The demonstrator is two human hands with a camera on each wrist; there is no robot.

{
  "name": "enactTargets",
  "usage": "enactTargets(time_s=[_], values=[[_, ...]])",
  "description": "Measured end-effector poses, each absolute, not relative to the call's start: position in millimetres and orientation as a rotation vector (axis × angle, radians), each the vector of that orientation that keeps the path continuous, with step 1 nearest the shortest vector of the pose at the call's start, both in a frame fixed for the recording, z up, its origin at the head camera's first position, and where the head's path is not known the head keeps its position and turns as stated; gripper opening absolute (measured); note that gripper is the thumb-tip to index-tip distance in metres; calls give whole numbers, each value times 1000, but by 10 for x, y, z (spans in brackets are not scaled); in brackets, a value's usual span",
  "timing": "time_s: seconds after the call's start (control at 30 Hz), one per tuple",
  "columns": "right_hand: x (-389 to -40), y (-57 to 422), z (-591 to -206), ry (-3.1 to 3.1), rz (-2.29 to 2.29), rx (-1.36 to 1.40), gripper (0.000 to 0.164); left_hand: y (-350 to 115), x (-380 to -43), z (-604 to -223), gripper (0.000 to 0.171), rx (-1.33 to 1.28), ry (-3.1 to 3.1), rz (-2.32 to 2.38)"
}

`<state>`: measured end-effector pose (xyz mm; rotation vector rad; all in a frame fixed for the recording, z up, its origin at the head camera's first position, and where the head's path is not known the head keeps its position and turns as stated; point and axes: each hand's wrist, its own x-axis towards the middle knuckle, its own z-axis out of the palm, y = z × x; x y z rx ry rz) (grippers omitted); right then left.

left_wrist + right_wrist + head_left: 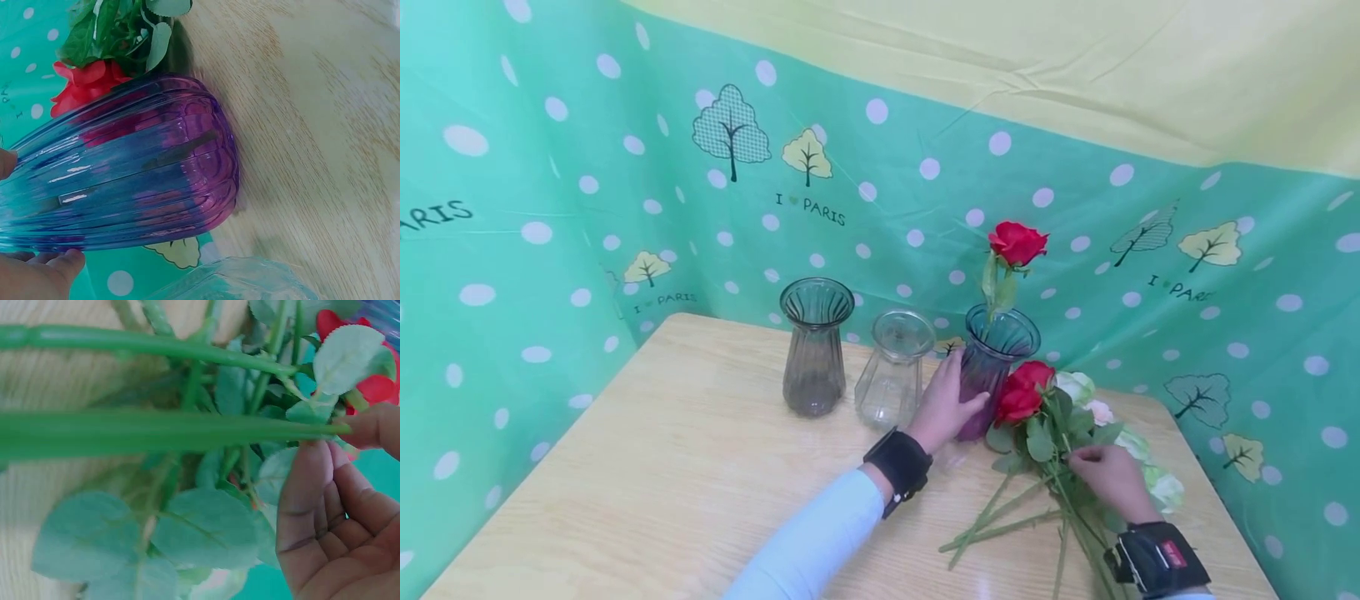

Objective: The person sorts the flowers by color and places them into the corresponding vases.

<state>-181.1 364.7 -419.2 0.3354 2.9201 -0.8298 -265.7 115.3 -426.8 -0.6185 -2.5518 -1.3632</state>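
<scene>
My left hand [943, 406] grips the side of a blue-and-purple ribbed glass vase [981, 383], with the thumb and fingers on opposite sides of it. A single red rose [1018, 243] stands upright in that vase, its stem visible through the glass in the left wrist view. To the right, my right hand [1112, 481] is over a pile of artificial flowers. Thumb and fingertips pinch a green flower stem [187, 434] there. Another red rose [1026, 390] lies in the pile, close against the vase. Which bloom the pinched stem belongs to cannot be told.
Left of the held vase stand a clear glass vase [887, 387] and a grey glass vase [815, 358]. White and pale green flowers [1165, 492] lie at the table's right side. A patterned curtain [880, 225] hangs behind the wooden table [685, 483].
</scene>
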Motion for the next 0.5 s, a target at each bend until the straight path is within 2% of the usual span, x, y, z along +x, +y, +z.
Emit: enactTargets(time_s=[0.3,0.5], values=[[-1732,3557,-3907,2965,-942,423,43,1154,-2653,-4266,75,-620,-2530,-1402],[-1751,3522,-3727,3001,-1198,510,50,1153,-2647,-4260,75,-617,-2548,-1384]])
